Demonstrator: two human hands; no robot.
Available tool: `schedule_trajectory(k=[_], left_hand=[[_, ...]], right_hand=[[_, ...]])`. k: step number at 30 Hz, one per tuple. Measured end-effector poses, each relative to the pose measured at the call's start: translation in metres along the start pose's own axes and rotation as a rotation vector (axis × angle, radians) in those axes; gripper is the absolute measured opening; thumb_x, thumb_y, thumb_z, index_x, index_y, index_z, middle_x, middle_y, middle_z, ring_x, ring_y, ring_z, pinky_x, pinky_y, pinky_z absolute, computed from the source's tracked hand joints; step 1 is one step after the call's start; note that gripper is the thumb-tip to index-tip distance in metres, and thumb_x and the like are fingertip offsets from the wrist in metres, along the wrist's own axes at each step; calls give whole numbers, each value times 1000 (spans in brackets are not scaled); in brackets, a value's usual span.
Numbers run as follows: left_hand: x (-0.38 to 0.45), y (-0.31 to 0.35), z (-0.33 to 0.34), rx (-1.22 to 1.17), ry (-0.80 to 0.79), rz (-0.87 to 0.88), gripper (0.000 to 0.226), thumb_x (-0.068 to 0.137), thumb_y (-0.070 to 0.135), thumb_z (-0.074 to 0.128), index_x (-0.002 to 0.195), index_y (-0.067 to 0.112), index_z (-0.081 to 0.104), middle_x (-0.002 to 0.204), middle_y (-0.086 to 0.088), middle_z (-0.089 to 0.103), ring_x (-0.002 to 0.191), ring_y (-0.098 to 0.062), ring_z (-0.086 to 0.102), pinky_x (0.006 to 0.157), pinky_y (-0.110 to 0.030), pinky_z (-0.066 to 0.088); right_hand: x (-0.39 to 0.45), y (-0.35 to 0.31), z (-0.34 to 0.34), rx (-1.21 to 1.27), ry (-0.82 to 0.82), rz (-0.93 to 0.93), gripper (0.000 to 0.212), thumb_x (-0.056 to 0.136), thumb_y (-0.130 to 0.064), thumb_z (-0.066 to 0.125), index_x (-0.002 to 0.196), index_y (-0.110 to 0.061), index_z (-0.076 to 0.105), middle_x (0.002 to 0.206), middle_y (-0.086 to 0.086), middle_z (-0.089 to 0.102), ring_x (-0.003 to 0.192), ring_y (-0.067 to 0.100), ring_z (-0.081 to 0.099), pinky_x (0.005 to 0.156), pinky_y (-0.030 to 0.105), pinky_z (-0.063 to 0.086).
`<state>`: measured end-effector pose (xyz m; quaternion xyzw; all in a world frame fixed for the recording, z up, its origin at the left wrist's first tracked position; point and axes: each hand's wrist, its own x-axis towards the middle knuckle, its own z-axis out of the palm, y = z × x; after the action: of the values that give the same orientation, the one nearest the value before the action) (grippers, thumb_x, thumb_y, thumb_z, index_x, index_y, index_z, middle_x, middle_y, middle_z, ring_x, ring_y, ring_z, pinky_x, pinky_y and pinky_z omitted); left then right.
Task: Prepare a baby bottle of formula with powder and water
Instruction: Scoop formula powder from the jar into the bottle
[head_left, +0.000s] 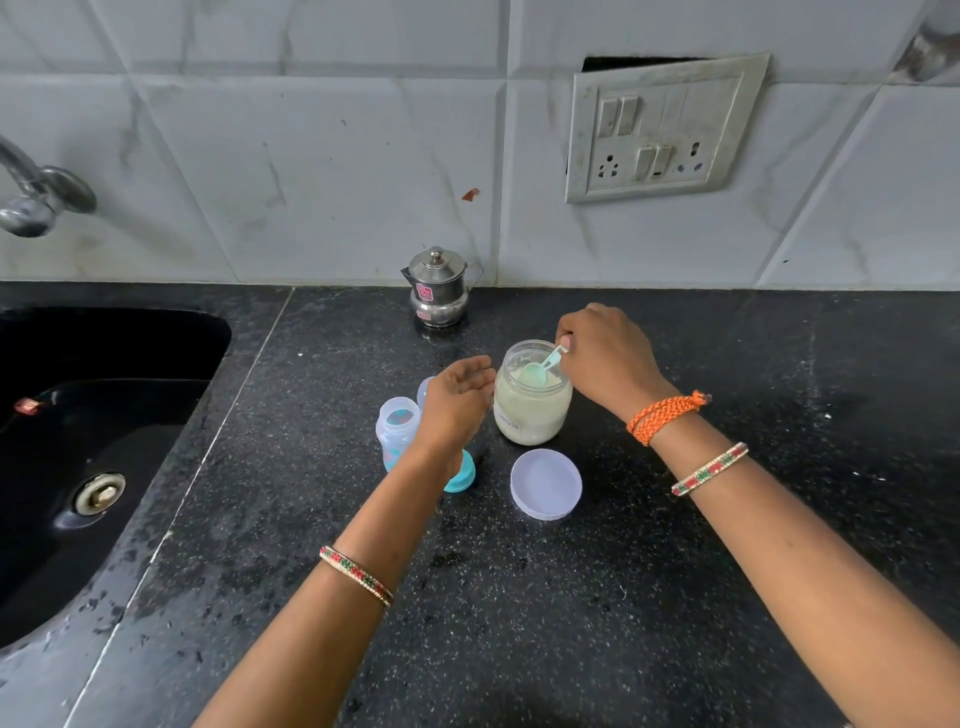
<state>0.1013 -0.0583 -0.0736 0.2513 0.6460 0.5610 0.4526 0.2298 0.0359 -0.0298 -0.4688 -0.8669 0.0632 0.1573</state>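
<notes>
An open clear jar (531, 410) of pale formula powder stands on the black counter. My right hand (605, 358) pinches the handle of a light green scoop (540, 368) whose bowl is down inside the jar's mouth. My left hand (457, 397) hovers just left of the jar with fingers apart, holding nothing. The open baby bottle (396, 431) stands upright left of that hand. The bottle's teal ring (462, 475) lies partly hidden under my left wrist. The jar's white lid (545, 484) lies flat in front of the jar.
A small steel pot (438, 288) with a lid stands at the wall behind the jar. A black sink (88, 457) fills the left side, with a tap (36, 192) above it. A switch and socket plate (660, 130) hangs on the tiled wall.
</notes>
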Motion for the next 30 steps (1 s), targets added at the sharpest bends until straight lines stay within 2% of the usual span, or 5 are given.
schedule_trajectory(k=[5,16,19,24,30], left_hand=[[-3,1,2,24,8,59,45,89,-13,44,130,4,51,131,-11,57,116,-16,55,101,-31,46],[-2,-7,-1,40,-22,63,44,89,-13,46,127,7,54,130,-9,59,121,-20,55,93,-28,50],[-2,-8,0,38,-20,66,44,88,-13,46,127,7,54,130,-9,59,121,-20,55,94,-29,49],[-4,-9,0,52,-29,84,42,88,-14,46,126,4,54,128,-11,60,119,-21,56,86,-24,50],[-4,-7,0,49,-31,68,41,89,-11,47,126,5,55,127,-11,61,117,-21,57,84,-24,51]], right_hand=[[-2,7,5,-8,43,0,18,90,-10,53,99,-12,69,97,9,58,87,22,53,68,32,44],[-6,14,16,-35,85,-2,16,88,-10,57,100,-11,66,95,10,56,86,23,52,68,33,42],[-3,10,14,-58,55,-42,18,87,-9,56,101,-13,67,97,10,57,89,25,53,73,36,43],[-1,-5,20,-123,-79,-105,20,85,-9,53,95,-18,68,96,6,59,94,27,54,84,40,33],[2,-6,22,-35,-132,-69,20,91,-13,48,87,-21,67,95,2,66,91,23,56,78,38,23]])
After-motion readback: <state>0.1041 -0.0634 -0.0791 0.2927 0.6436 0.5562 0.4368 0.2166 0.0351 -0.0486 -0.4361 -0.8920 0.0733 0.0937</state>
